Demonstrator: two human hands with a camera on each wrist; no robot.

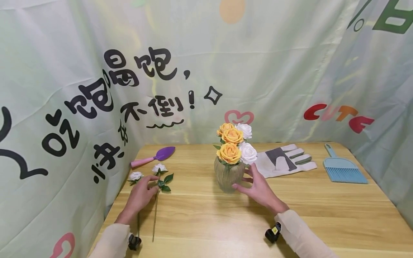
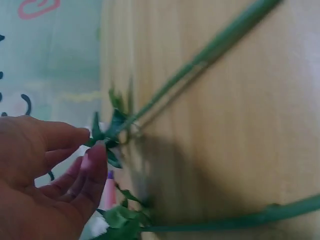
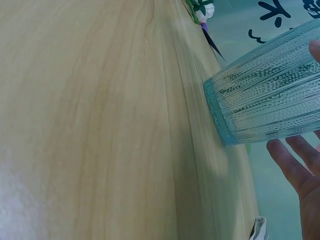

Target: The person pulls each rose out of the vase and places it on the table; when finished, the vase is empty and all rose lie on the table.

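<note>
My left hand (image 1: 140,193) pinches a white artificial rose (image 1: 159,167) near its green leaves (image 2: 112,132), thumb against forefinger. Its long stem (image 1: 155,218) runs toward the table's front edge. A second white rose (image 1: 135,175) lies just to the left, partly covered by that hand. At the middle of the table stands a ribbed glass vase (image 1: 227,175) with yellow roses (image 1: 229,153) and white roses (image 1: 248,153) in it. My right hand (image 1: 259,190) holds the vase from its right side, thumb in front and fingers behind.
A purple trowel with a pink handle (image 1: 142,162) lies at the back left. Right of the vase are a grey-and-white work glove (image 1: 284,161) and a blue dustpan with brush (image 1: 345,168). Printed cloth (image 1: 274,71) hangs behind the wooden table (image 1: 200,222).
</note>
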